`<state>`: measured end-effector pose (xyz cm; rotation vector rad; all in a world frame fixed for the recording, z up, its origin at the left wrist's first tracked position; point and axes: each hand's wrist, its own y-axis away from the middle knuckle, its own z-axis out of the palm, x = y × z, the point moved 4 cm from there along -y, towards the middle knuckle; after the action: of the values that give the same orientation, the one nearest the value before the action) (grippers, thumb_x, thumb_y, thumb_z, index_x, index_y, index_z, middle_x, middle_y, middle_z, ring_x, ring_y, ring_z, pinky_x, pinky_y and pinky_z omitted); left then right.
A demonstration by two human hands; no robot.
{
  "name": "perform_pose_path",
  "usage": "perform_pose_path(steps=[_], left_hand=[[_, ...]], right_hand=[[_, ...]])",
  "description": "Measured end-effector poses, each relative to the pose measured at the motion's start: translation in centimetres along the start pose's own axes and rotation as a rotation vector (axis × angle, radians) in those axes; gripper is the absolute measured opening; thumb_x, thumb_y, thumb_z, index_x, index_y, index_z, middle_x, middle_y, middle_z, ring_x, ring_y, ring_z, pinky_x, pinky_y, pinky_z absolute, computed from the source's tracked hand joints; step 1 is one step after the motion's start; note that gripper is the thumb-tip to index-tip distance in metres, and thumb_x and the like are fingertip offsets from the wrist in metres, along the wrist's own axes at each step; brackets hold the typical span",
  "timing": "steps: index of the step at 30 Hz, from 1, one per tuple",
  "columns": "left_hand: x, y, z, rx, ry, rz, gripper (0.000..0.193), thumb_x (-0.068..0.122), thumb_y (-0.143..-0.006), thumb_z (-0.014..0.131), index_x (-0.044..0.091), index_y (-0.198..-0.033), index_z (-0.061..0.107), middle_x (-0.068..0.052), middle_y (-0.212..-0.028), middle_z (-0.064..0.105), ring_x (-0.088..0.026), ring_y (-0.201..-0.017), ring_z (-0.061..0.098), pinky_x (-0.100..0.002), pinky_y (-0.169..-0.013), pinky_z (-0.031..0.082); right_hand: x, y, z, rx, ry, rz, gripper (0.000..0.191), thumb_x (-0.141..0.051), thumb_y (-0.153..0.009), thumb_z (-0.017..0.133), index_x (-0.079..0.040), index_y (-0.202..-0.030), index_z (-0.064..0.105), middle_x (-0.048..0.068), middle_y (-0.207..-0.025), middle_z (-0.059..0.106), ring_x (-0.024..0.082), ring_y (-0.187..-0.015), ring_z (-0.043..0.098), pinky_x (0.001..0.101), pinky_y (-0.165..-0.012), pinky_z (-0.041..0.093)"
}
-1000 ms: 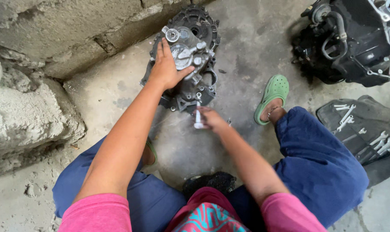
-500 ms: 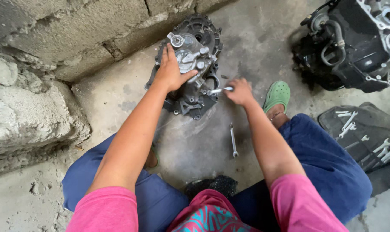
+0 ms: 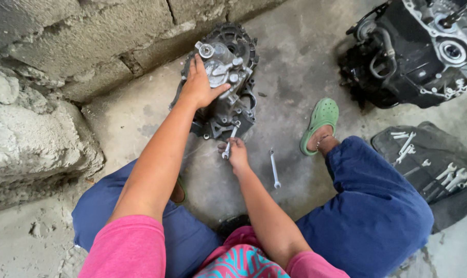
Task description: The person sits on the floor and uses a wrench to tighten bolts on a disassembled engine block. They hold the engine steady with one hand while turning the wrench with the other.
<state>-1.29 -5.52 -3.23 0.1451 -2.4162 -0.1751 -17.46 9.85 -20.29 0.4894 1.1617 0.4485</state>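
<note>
The left hand (image 3: 200, 85) lies spread, palm down, on top of the grey gearbox housing (image 3: 220, 85), which stands on the concrete floor (image 3: 290, 77) close against the block wall (image 3: 89, 41); it steadies the casting and grips nothing. The right hand (image 3: 237, 152) is closed around the shaft of a wrench (image 3: 230, 141), whose far end sits on a fastener at the lower edge of the housing. I judge the main risk to be the wrench slipping off that fastener: the knuckles are near the rough casting and the floor, so a sudden release could drive them into either. The housing could also rock or tip if the bracing palm shifts, since it rests on an uneven base. A spare spanner (image 3: 274, 169) lies loose just beside the right forearm, where a swing could knock it. Room is tight on the left, where the wall and rubble hem the housing in; the right side is more open, bounded by the foot in a green clog (image 3: 321, 121), the dark engine block (image 3: 419, 51) and the tool roll (image 3: 434, 170) well apart.
</note>
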Motion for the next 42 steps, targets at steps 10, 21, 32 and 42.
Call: perform_pose_path(steps=[10, 21, 32, 42], left_hand=[[0.0, -0.1, 0.5, 0.005, -0.034, 0.006, 0.139, 0.064, -0.075, 0.085, -0.008, -0.158, -0.002, -0.033, -0.166, 0.014, -0.045, -0.151, 0.029, -0.043, -0.12, 0.034], [-1.1, -0.4, 1.4, -0.054, -0.041, -0.069, 0.138, 0.062, -0.075, 0.085, -0.006, -0.158, -0.002, -0.032, -0.165, 0.011, -0.044, -0.152, 0.025, -0.043, -0.12, 0.032], [-2.1, 0.0, 0.9, -0.046, -0.038, -0.052, 0.137, 0.064, -0.075, 0.084, -0.006, -0.158, 0.0, -0.03, -0.167, 0.012, -0.043, -0.152, 0.025, -0.044, -0.119, 0.034], [-1.9, 0.5, 0.8, -0.05, -0.046, -0.056, 0.137, 0.065, -0.075, 0.084, -0.005, -0.159, 0.0, -0.031, -0.167, 0.013, -0.044, -0.152, 0.027, -0.045, -0.12, 0.034]], right_hand=[[-1.0, -2.0, 1.9, -0.026, -0.037, 0.171, 0.024, -0.032, -0.107, 0.051, -0.011, -0.114, 0.059, 0.012, -0.091, 0.074, 0.02, -0.066, 0.069, 0.0301, -0.045, 0.048], [-9.7, -7.6, -9.2, -0.437, 0.866, 0.072, 0.028, -0.035, -0.1, 0.063, -0.018, -0.116, 0.076, 0.005, -0.107, 0.079, 0.019, -0.092, 0.074, 0.0326, -0.081, 0.056], [-17.5, -11.1, -3.7, -0.396, 1.672, -0.565, 0.031, -0.045, -0.081, 0.079, -0.021, -0.101, 0.084, 0.01, -0.108, 0.074, 0.035, -0.102, 0.066, 0.0486, -0.085, 0.051], [1.4, -0.1, -7.1, -0.039, 0.37, -0.106, 0.032, -0.032, -0.108, 0.054, -0.003, -0.115, 0.065, 0.01, -0.096, 0.078, 0.015, -0.079, 0.07, 0.0278, -0.07, 0.053]])
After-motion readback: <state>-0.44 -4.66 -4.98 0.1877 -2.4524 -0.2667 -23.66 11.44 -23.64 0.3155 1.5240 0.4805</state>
